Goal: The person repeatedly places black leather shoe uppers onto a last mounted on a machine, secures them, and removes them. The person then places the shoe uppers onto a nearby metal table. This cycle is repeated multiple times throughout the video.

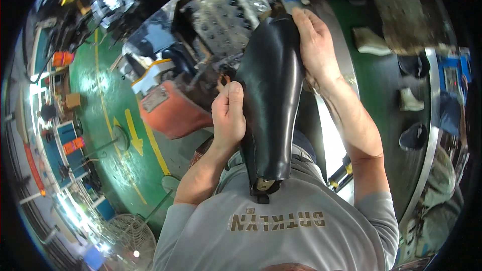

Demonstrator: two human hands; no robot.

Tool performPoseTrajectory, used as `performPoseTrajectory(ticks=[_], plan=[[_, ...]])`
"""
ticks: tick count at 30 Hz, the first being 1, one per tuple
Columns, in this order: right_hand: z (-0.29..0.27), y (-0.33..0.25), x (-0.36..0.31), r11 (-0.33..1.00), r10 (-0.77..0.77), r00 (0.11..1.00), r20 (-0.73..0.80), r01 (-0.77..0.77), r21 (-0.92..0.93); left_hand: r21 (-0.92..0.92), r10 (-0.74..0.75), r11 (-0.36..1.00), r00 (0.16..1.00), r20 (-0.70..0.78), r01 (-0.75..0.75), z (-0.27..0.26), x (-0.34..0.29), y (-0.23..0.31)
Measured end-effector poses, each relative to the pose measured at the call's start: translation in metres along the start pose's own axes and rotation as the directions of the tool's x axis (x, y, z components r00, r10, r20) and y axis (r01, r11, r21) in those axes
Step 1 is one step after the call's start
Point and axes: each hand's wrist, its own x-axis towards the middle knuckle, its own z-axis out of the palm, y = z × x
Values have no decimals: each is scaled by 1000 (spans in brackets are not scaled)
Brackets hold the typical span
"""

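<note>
Black leather boot upper [271, 95], midair before the grey shirt [201, 231], pinched at the left edge by left hand [229, 118] and upper right edge by right hand [319, 47], probably light, bendy, kinda slick, so best grabbed by the edges.

We look steeply down through the left fisheye camera of a head-worn pair, the wearer's grey shirt [281, 243] close below at bottom centre. We face the left hand [229, 118] mid-frame and right hand [317, 45] upper right of centre, both near; the green floor [83, 80] at left lies farther off.
</note>
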Motion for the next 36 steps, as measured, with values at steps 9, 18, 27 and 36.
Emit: performPoseTrajectory(ticks=[9, 18, 27, 36], plan=[[180, -27, 74, 941, -108, 939, 326, -9, 337, -250, 5, 967, 978, -208, -58, -130, 53, 79], [278, 10, 99, 887, 23, 893, 449, -226, 404, -507, -181, 862, 924, -336, -15, -222, 126, 111], [330, 22, 161, 848, 76, 883, 463, -301, 436, -481, -78, 871, 941, -330, -96, -276, 226, 91], [361, 45, 197, 831, 38, 940, 340, -218, 511, -388, -130, 918, 863, -488, -81, -284, 263, 86]])
